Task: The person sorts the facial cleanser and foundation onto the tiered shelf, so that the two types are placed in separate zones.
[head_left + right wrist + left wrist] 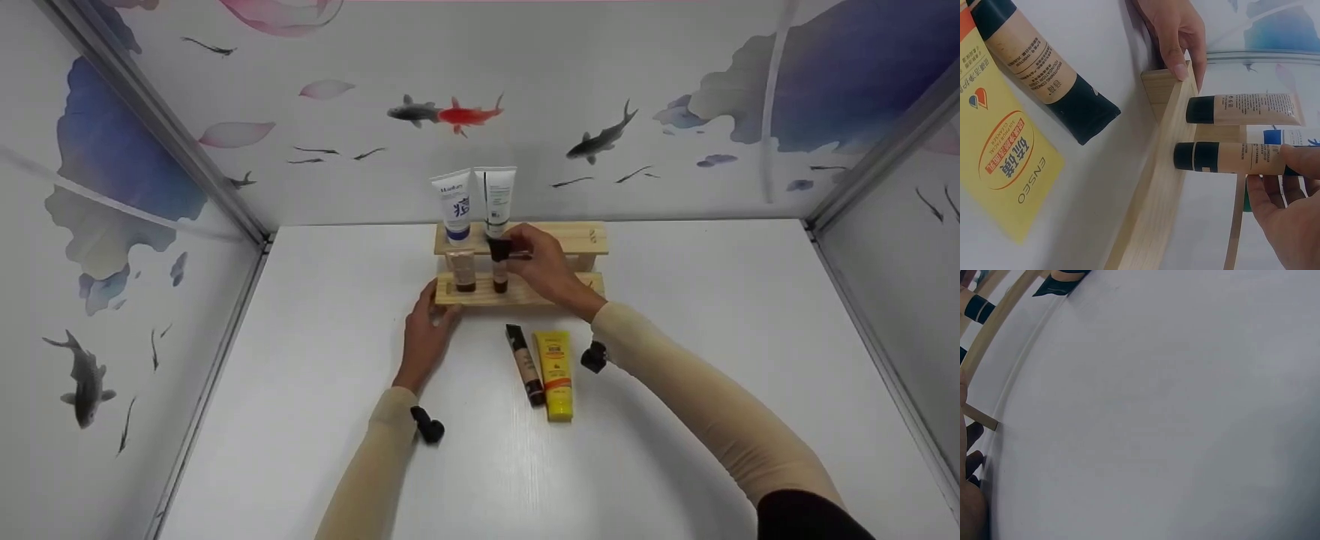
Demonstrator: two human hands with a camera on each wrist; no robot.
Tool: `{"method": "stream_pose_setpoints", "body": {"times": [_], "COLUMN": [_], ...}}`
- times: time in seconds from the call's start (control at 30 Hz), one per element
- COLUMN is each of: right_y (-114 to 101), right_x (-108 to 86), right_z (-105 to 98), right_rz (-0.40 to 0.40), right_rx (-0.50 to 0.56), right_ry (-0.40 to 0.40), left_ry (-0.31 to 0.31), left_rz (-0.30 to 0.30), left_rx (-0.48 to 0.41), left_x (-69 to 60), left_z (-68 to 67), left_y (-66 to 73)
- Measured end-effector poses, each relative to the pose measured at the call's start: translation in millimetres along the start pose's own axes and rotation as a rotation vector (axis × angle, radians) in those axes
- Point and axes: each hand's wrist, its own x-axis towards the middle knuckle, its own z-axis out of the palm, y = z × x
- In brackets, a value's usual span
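A two-tier wooden rack (540, 297) stands near the back wall. My right hand (553, 271) pinches the upper end of a beige foundation tube (1247, 158) with black ends, upright with its cap on the lower tier. Left of it on that tier stands another beige tube (1255, 109) with a dark cap. My left hand (427, 337) holds the left end of the lower tier, its thumb against the front edge in the right wrist view. Two white tubes stand on the upper tier, one with a blue cap (456, 204) and a plainer one (498, 196).
In front of the rack, a beige tube with black ends (525, 366) and a yellow facial cleanser tube (556, 375) lie side by side on the white table (337, 285). Printed panels (525, 60) enclose the table at the back and sides.
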Motion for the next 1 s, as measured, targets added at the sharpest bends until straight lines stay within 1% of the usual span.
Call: {"method": "stream_pose_setpoints", "body": {"times": [0.2, 0.33, 0.43, 0.57, 0.8, 1.0], "right_y": [2.2, 3.5, 4.2, 4.7, 5.0, 4.7], "right_x": [-0.7, -1.4, -1.7, -1.3, -1.1, -2.7], "right_z": [1.3, 1.2, 0.4, -0.2, 1.1, 0.5], "right_rz": [-0.006, -0.011, -0.012, -0.012, 0.008, 0.019], "right_rx": [0.035, 0.042, 0.044, 0.048, 0.073, 0.051], "right_ry": [-0.009, -0.012, -0.014, -0.015, -0.038, -0.043], "left_ry": [0.004, 0.003, -0.002, -0.006, -0.005, -0.013], "left_rz": [0.017, 0.013, 0.009, 0.019, 0.018, 0.022], "left_rx": [0.021, 0.038, 0.021, -0.008, -0.019, -0.032], "left_x": [-0.2, -0.1, 0.8, 1.7, 1.0, 1.1], "left_z": [-0.2, -0.4, -0.2, 0.0, -0.4, -0.9], "left_y": [0.3, 0.3, 0.4, 0.5, -0.9, -0.8]}}
